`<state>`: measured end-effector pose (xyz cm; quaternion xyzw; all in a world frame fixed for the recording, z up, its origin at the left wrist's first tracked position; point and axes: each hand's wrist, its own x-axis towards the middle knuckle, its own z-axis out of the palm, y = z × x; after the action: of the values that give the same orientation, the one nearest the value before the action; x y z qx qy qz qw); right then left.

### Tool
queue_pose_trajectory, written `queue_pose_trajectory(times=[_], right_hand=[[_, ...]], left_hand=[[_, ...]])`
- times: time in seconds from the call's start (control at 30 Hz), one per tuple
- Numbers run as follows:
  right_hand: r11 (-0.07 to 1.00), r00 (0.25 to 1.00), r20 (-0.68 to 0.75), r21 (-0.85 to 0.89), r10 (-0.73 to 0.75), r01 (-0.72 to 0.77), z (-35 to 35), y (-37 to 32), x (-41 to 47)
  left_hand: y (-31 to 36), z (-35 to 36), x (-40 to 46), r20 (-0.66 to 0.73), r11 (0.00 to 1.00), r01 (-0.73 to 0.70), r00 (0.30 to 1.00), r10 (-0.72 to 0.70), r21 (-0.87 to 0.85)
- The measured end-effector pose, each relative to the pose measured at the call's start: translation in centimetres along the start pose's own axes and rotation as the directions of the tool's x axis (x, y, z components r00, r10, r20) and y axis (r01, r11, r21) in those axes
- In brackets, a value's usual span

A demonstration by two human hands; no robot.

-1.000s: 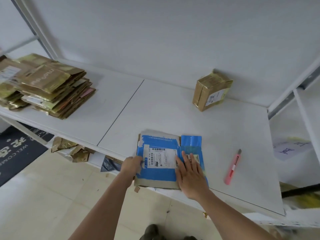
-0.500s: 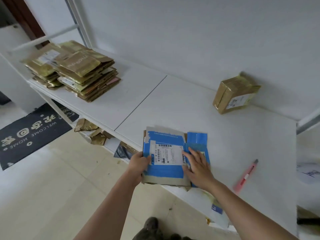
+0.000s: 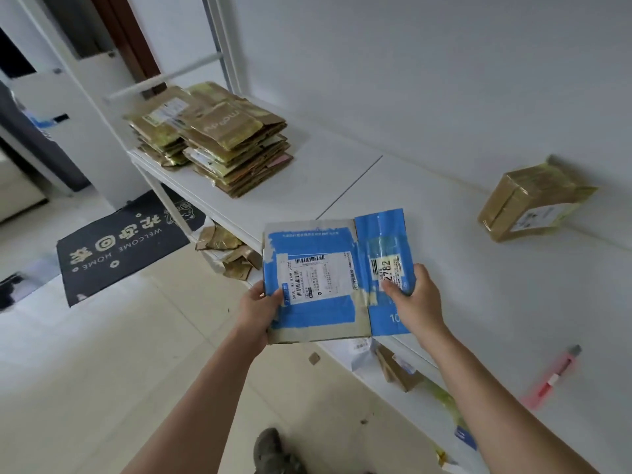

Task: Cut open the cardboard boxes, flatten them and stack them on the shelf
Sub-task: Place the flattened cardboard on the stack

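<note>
fingers (image 3: 393, 289) of the right hand (image 3: 419, 302) and the left hand (image 3: 260, 307) pinch opposite edges of the flat blue box (image 3: 321, 278), held up over the shelf (image 3: 444, 268) edge. it looks light, stiff enough, maybe floppy at the fold; edge grips suit it. the stack (image 3: 219, 142) waits far left, a sealed box (image 3: 533, 203) at the wall, a knife (image 3: 554, 378) near right.

A home entryway: welcome doormat (image 3: 126, 244), tiled floor (image 3: 102, 371), white shelving (image 3: 307, 179).
</note>
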<state>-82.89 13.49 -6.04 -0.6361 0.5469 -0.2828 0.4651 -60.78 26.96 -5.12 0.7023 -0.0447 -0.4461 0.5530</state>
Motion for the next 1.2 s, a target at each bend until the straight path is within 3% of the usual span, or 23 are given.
queue_pose_trajectory(times=[0.13, 0.23, 0.37, 0.5, 0.63, 0.7, 0.83, 0.97, 1.1, 1.2], right_hand=[[0.995, 0.998, -0.023, -0.077, -0.061, 0.059, 3.3, -4.0, 1.7], [0.984, 0.99, -0.035, -0.119, -0.137, 0.132, 6.8, -8.3, 3.5], [0.951, 0.966, 0.036, -0.172, -0.256, 0.258, 14.4, -14.8, 5.2], [0.962, 0.942, 0.219, -0.041, -0.255, 0.27, 20.0, -21.3, 6.9], [0.937, 0.946, 0.294, 0.349, -0.14, 0.031, 23.8, -25.4, 8.9], [0.904, 0.953, 0.273, 0.428, -0.135, 0.005, 25.9, -26.6, 10.1], [0.931, 0.986, 0.057, 0.342, -0.159, 0.13, 30.2, -29.2, 13.7], [0.942, 0.939, -0.199, 0.133, -0.28, 0.309, 34.0, -32.4, 19.3], [0.945, 0.913, -0.253, -0.029, -0.321, 0.325, 37.7, -35.5, 25.9], [0.943, 0.926, -0.183, -0.093, -0.331, 0.319, 40.4, -37.6, 30.7]], left_hand=[[2.8, -3.0, 2.3, 0.0, 0.999, -0.033, 0.999, 0.033, 0.018], [6.5, -7.1, 4.5, 0.108, 0.998, -0.06, 0.993, 0.057, 0.028], [11.2, -14.9, 7.4, 0.151, 0.991, -0.137, 0.979, 0.135, 0.001], [15.1, -22.0, 10.3, 0.081, 0.98, -0.172, 0.98, 0.18, -0.098], [18.8, -25.9, 13.9, 0.041, 0.954, -0.151, 0.985, 0.167, -0.259], [20.1, -26.7, 15.6, 0.039, 0.943, -0.137, 0.987, 0.156, -0.304], [23.0, -26.7, 19.5, 0.024, 0.947, -0.149, 0.986, 0.163, -0.284], [27.6, -26.6, 24.6, -0.015, 0.972, -0.201, 0.979, 0.201, -0.118], [32.4, -26.3, 29.8, -0.055, 0.971, -0.218, 0.975, 0.213, -0.103], [35.4, -25.8, 33.8, -0.094, 0.961, -0.27, 0.96, 0.264, -0.064]])
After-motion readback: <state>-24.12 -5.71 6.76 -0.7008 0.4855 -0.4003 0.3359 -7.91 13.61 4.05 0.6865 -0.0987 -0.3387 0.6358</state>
